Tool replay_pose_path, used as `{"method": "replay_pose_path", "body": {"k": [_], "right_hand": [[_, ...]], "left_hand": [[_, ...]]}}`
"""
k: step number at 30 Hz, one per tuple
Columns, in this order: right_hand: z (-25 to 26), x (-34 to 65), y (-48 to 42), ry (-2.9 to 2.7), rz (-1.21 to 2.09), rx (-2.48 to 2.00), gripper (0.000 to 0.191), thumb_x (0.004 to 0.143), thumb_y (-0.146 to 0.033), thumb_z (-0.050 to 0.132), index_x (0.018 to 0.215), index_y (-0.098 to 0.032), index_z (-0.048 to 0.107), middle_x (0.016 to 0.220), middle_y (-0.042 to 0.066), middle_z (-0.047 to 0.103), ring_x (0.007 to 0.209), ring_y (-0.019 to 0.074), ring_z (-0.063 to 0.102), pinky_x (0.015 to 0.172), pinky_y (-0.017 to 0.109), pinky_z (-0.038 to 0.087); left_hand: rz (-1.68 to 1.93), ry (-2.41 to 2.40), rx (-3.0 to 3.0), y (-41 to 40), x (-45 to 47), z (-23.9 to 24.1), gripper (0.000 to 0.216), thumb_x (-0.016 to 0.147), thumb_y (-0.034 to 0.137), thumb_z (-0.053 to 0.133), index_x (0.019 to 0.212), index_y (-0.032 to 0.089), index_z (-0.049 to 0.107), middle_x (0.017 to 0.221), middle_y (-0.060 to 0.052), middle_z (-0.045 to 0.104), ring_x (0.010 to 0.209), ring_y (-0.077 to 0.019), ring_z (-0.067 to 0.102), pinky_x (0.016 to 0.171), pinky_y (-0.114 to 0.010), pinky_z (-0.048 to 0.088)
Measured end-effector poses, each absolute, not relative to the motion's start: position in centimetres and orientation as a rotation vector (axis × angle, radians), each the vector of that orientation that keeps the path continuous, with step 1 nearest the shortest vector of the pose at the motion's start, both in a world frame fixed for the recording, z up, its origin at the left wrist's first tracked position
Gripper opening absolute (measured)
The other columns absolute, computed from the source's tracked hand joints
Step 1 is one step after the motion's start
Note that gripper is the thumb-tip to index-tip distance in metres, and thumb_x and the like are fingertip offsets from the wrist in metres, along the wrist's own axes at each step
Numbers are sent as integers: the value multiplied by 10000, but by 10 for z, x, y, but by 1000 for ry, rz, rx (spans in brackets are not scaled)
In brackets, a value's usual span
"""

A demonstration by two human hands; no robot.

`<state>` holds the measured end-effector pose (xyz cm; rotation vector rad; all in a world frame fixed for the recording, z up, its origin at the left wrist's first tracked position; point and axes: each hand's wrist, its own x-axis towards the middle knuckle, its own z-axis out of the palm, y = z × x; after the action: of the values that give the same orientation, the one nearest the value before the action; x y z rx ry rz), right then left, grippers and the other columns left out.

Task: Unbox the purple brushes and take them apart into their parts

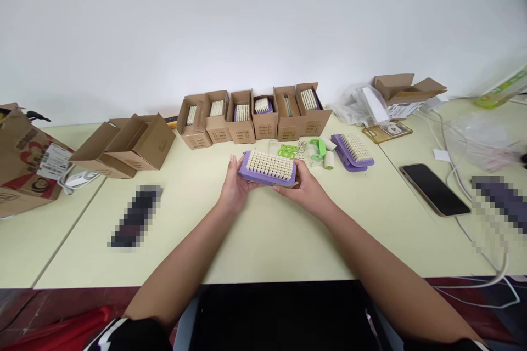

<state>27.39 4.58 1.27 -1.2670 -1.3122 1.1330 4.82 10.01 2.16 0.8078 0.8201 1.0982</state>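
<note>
together — left hand (235, 187) and right hand (303, 189) hold a purple brush (267, 169)

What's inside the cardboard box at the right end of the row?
A purple brush with pale bristles sits in the cardboard box; the box walls hide its lower part and anything beneath it.

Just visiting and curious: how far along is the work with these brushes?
Done: six open cartons along the back already hold brushes. In hand: the left hand and right hand hold a purple brush, bristles up. Left: more purple brushes lie outside the cartons on the table, beside green parts and a white roll.
</note>
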Motion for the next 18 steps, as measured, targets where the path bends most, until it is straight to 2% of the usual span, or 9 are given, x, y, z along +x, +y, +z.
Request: {"method": "replay_pose_path", "body": {"k": [2, 6, 10, 13, 18], "right_hand": [[11, 272, 47, -1248, 1182, -1223, 798, 749, -422, 1022, 1431, -313, 624, 1385, 64, 762, 1221, 307, 735, 1052, 484, 618], [10, 266, 46, -1199, 1299, -1116, 743, 785, -433, 998, 1411, -288, 626, 1435, 81, 744, 1320, 313, 708, 1116, 487, 598], [9, 263, 43, -1220, 1337, -1075, 688, 815, -416, 968, 1414, -298, 651, 1396, 67, 754, 1207, 290, 732, 983, 441, 651], [9, 267, 43, -1248, 1331, -1100, 660, 817, -402, 953, 1406, -295, 676, 1351, 59, 764, 1125, 275, 734, 863, 396, 660], [10, 273, 48, -1308, 1356, -1094, 624, 824, -392, 932, 1390, -280, 697, 1311, 49, 775, 1105, 263, 720, 823, 359, 640]], "left_hand": [[1099, 751, 888, 98, 50, 19, 879, 880, 936, 641, 1421, 245, 696, 1419, -156, 747, 1296, -367, 720, 939, -468, 675], [1146, 732, 950, 89, 57, 12, 722, 807, 698, 907, 1357, 277, 703, 1449, -117, 733, 1356, -359, 689, 1063, -500, 625], [1149, 765, 916, 84, 60, 11, 659, 765, 630, 959, 1246, 250, 716, 1356, -114, 765, 1311, -349, 715, 1096, -501, 606], [1176, 767, 905, 84, 60, 13, 664, 768, 609, 963, 1257, 246, 699, 1335, -110, 765, 1277, -338, 730, 1078, -487, 610], [1231, 791, 903, 84, 63, 10, 655, 801, 631, 932, 1278, 261, 680, 1330, -94, 759, 1263, -326, 732, 1044, -470, 620]]}}
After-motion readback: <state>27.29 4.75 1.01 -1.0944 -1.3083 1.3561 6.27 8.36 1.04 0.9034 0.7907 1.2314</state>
